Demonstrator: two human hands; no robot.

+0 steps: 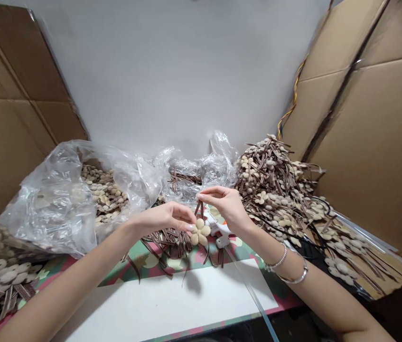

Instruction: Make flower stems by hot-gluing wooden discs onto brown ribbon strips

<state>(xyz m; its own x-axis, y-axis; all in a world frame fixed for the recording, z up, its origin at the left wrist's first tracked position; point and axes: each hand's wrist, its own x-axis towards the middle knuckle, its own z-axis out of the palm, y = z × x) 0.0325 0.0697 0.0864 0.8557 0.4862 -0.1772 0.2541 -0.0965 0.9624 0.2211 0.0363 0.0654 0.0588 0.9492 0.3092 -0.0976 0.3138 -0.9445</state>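
Note:
Between finger and thumb, my left hand pinches a beige fabric flower by its left petals, above the work surface. My right hand pinches the upper end of a brown ribbon that rises from behind the flower. Just behind and below my right hand lies a white glue gun, partly hidden by it, with a clear glue stick running toward the front edge. Loose brown ribbon strips are heaped under my left hand.
A clear plastic bag of beige flowers stands at left, another bag with ribbons at the back. Flowers with ribbons pile up at right. White paper covers the front. Cardboard walls flank both sides.

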